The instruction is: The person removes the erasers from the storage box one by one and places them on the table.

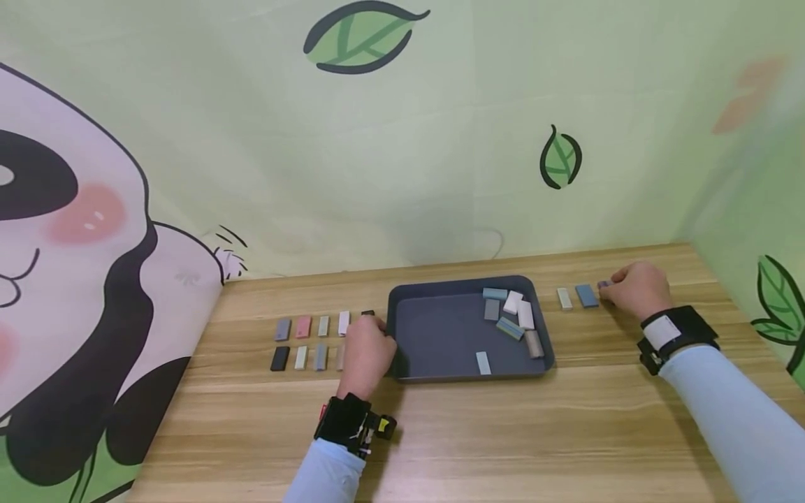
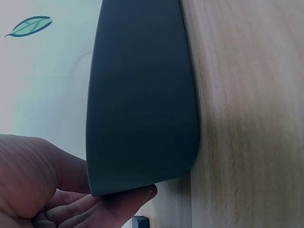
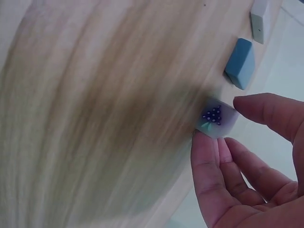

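My left hand (image 1: 367,353) grips the left end of a dark grey tray (image 1: 440,379). In the left wrist view the thumb lies at the rim and the fingers curl against the outer wall of the tray (image 2: 142,104). Far to the right, my right hand (image 1: 641,286) pinches a small pale purple eraser (image 3: 218,118) with a grape print between thumb and fingertips, close over the wood. Left of it lie a blue eraser (image 1: 587,295) and a whitish eraser (image 1: 564,299). Several erasers, among them a striped one (image 1: 510,328), sit inside the tray's right half.
Left of the tray, several erasers lie in two rows, including a pink eraser (image 1: 303,326) and a black eraser (image 1: 279,358); my left hand partly hides the right end of these rows. A printed cloth wall (image 1: 402,161) rises behind the wooden table (image 1: 478,447).
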A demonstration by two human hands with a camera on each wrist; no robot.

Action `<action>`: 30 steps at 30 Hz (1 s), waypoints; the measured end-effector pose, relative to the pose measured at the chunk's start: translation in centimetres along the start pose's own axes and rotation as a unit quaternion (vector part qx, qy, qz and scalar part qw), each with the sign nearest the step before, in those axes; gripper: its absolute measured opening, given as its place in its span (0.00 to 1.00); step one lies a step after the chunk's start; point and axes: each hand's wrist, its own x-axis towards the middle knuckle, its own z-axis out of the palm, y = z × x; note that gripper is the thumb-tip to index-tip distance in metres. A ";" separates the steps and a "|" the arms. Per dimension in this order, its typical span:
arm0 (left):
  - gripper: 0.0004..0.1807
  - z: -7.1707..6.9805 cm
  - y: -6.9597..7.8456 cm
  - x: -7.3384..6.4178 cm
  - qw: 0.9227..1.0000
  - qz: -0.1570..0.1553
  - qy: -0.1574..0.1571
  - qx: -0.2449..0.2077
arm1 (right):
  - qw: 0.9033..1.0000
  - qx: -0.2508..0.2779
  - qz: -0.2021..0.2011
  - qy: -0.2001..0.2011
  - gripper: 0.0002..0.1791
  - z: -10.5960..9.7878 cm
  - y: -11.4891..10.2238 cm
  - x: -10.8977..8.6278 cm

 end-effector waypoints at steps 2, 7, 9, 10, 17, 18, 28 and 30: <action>0.06 0.0 0.0 0.0 1.000 0.001 -0.001 -0.002 | 1.000 -0.002 -0.002 0.006 0.25 -0.2 -0.1 -0.1; 0.05 0.0 -0.2 0.0 1.000 0.011 0.005 0.000 | 1.000 0.001 -0.001 0.001 0.29 -0.9 -1.2 -0.4; 0.06 0.0 -0.2 0.0 1.000 0.012 0.006 0.003 | 1.000 0.002 -0.016 0.000 0.29 -1.1 -2.3 -0.7; 0.06 0.0 -0.2 0.0 1.000 0.011 0.005 0.004 | 1.000 0.002 -0.028 0.002 0.29 -1.2 -3.0 -0.9; 0.07 0.1 -0.2 0.1 1.000 0.009 0.007 0.008 | 0.994 0.021 -0.102 -0.018 0.30 -0.4 -9.0 -3.2; 0.07 0.1 -0.2 0.1 1.000 0.010 0.009 0.010 | 0.993 0.022 -0.111 -0.027 0.30 -0.1 -9.7 -3.6; 0.07 0.2 -0.2 0.1 1.000 0.011 0.011 0.009 | 0.978 -0.002 -0.177 -0.113 0.28 4.7 -14.4 -7.6; 0.07 0.2 -0.2 0.1 1.000 0.010 0.011 0.008 | 0.974 -0.015 -0.189 -0.122 0.27 5.5 -15.0 -8.3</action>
